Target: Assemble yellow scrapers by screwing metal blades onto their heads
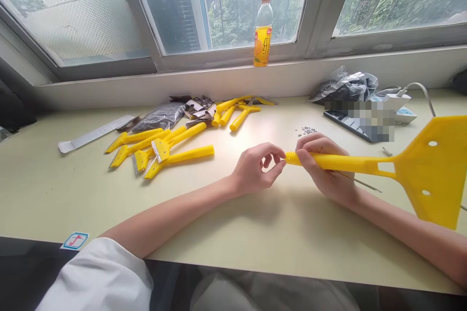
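A long yellow scraper body (430, 170) with a wide, holed head lies across my right hand (328, 167), which is wrapped round its handle. A thin metal rod (365, 185) sticks out from under that hand. My left hand (257, 167) pinches with thumb and forefinger at the handle's end; whether it grips the tip itself or something small there is hidden. Several yellow scrapers with metal blades (164, 150) lie in a pile to the left. Small metal nuts or screws (307, 130) are scattered behind my right hand.
At the back are more yellow handles (239, 117), a black plastic bag (160, 116), card scraps (200, 108), another bag (346, 87), a phone (348, 125) and a charger (397, 102). A pale strip (97, 133) lies left. On the sill stands an orange drink bottle (263, 39).
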A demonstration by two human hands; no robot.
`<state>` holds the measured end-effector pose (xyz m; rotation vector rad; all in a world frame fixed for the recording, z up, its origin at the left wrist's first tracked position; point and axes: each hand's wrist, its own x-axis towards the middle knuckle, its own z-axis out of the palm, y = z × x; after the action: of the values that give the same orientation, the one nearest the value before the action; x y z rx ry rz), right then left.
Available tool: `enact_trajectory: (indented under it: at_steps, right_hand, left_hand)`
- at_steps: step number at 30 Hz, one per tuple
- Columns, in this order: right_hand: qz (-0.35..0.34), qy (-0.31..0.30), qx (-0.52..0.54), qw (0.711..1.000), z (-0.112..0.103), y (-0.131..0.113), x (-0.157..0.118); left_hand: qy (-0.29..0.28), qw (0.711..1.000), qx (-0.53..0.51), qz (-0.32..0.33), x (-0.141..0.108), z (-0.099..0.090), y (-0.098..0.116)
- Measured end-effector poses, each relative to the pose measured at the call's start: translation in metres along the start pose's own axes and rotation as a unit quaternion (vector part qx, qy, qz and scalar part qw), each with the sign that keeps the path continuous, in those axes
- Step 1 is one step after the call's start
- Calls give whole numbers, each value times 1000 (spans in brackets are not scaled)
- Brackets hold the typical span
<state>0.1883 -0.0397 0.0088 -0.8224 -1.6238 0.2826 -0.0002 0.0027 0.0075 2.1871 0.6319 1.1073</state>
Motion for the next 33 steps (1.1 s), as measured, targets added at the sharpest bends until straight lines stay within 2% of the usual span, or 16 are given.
enact_trajectory:
  at_steps: [12,21,33]
  right_hand:
    - [4,-46,-51,998,-1,-2,-2]
    - [19,-40,-59,997,5,-6,-4]
    - [33,-30,-27,999,10,-8,-4]
  left_hand:
    - [2,999,28,-16,1,3,-3]
    - [23,999,-6,-23,-1,6,-10]
    - [37,997,61,-33,0,8,-2]
